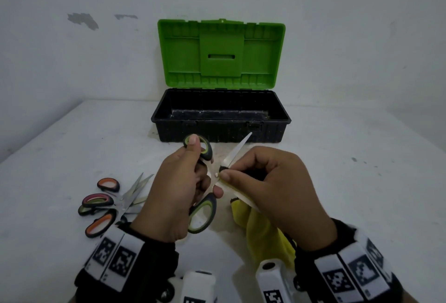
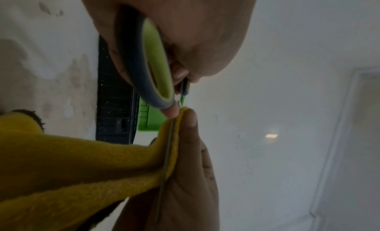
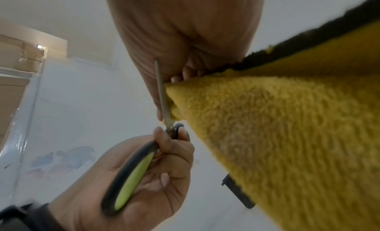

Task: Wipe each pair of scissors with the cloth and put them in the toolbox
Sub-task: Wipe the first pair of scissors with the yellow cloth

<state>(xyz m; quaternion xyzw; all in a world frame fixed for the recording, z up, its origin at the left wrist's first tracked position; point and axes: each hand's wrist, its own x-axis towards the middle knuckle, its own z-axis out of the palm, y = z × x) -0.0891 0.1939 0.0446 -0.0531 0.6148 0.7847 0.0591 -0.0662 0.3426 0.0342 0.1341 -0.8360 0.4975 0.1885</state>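
Note:
My left hand grips the black-and-green handles of a pair of scissors, blades spread wide. One blade points up toward the toolbox. My right hand pinches the yellow cloth around the other blade near the pivot. In the left wrist view the cloth folds over the thin blade edge under my right thumb. The right wrist view shows the cloth, the blade and my left hand on the handle. The black toolbox stands open behind, green lid raised.
Several other scissors with orange, pink and green handles lie in a heap on the white table to my left. A white wall rises right behind the toolbox.

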